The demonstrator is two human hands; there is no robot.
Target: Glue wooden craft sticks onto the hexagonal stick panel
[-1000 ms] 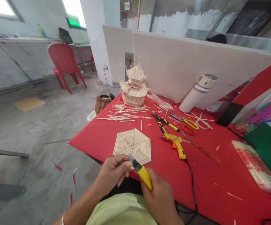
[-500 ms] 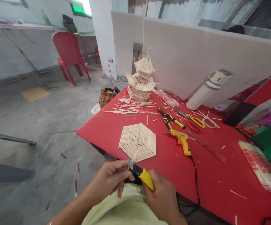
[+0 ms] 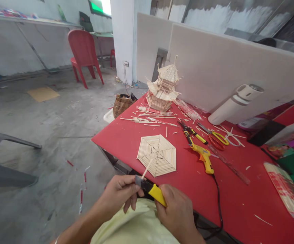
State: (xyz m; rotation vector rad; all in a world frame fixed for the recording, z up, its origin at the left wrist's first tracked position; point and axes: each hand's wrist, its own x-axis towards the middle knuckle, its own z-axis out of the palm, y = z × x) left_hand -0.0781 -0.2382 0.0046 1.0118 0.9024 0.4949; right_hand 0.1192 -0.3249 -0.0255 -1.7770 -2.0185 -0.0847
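Note:
My left hand pinches a thin wooden stick that points up and to the right. My right hand grips a yellow utility knife, its blade end resting against the stick near my left fingertips. Both hands are held over my lap, just off the near edge of the red table. A flat hexagon of glued sticks lies on the table just beyond them.
A stick-built pagoda model stands at the table's far corner with loose sticks before it. Further right lie a yellow glue gun, pliers, scissors and a white bottle. A red chair stands on the floor.
The view has swung left and down, so the table sits further right. My hands stay together, with the knife now angled flatter and the stick standing out above it.

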